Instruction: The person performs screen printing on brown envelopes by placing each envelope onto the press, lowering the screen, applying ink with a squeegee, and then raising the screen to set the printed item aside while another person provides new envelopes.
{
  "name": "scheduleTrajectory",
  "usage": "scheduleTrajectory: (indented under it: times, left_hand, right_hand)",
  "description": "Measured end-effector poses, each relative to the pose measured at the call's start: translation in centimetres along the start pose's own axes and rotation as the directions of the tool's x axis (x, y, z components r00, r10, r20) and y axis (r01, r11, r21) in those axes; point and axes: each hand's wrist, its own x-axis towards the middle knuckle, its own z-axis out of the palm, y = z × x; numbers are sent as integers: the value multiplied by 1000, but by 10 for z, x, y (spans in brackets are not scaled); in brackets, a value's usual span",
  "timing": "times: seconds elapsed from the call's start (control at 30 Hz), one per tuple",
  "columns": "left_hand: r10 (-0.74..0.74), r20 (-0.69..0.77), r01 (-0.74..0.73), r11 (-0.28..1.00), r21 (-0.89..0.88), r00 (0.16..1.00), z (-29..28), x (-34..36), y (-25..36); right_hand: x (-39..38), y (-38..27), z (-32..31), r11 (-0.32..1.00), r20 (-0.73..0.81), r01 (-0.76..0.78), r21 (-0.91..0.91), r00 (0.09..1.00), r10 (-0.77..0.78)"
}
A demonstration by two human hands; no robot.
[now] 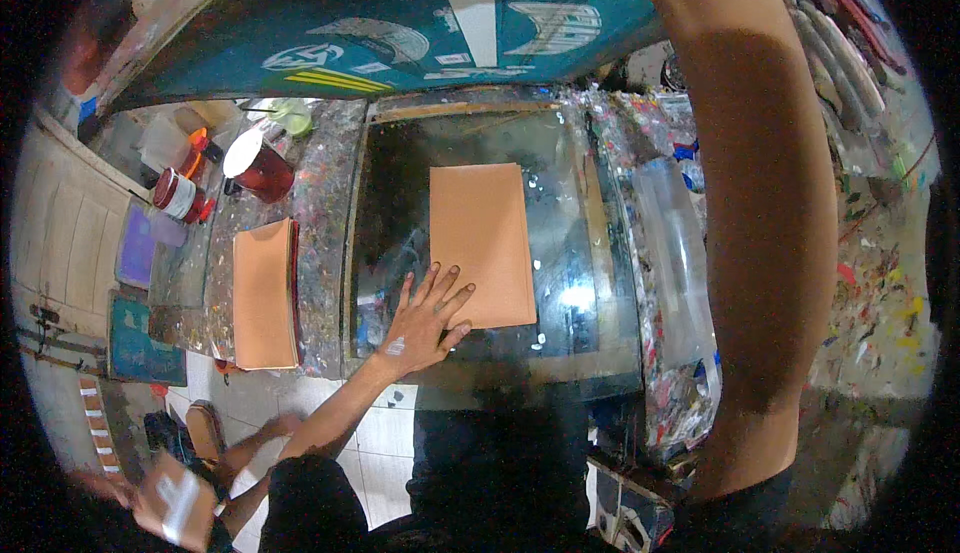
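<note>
My left hand (428,318) lies on a tan sheet (480,213) on the glass board (390,183), fingers spread over its lower left part. My right forearm (755,233) rises along the right side past the top edge; the hand itself is out of view. Above the board a teal screen panel (400,28) with pale printed shapes is tilted up. Left of the board, a stack of similar tan sheets (262,293) rests on the paint-spattered worktop (325,153).
Red and white containers (268,175) and a green cup (295,116) stand at the back left. A clear plastic strip (665,253) lies at the right. At lower left, another person's blurred hands (120,493) hold a tan piece (175,503) with a white mark, near a sandal (205,433).
</note>
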Motion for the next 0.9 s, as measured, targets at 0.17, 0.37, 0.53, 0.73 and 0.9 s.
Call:
scheduleTrajectory:
  times: [0.17, 0.37, 0.53, 0.73, 0.9]
  left_hand:
    - [-1, 26, 1, 1000, -2, 1000, 7, -10, 13]
    - [-4, 19, 3, 998, 56, 1000, 1, -12, 12]
    - [-20, 13, 20, 1000, 9, 1000, 6, -9, 7]
    - [29, 5, -29, 1000, 5, 1000, 9, -18, 10]
    - [40, 16, -40, 999, -1, 999, 8, -17, 11]
  right_hand:
    - [3, 8, 4, 994, -4, 82, 73, 997, -82]
    - [5, 10, 1, 986, 48, 163, 41, 985, -165]
    - [4, 3, 6, 995, 42, 92, 39, 995, -94]
    - [3, 2, 0, 997, 31, 56, 57, 998, -58]
    - [2, -1, 1, 997, 25, 29, 76, 999, -31]
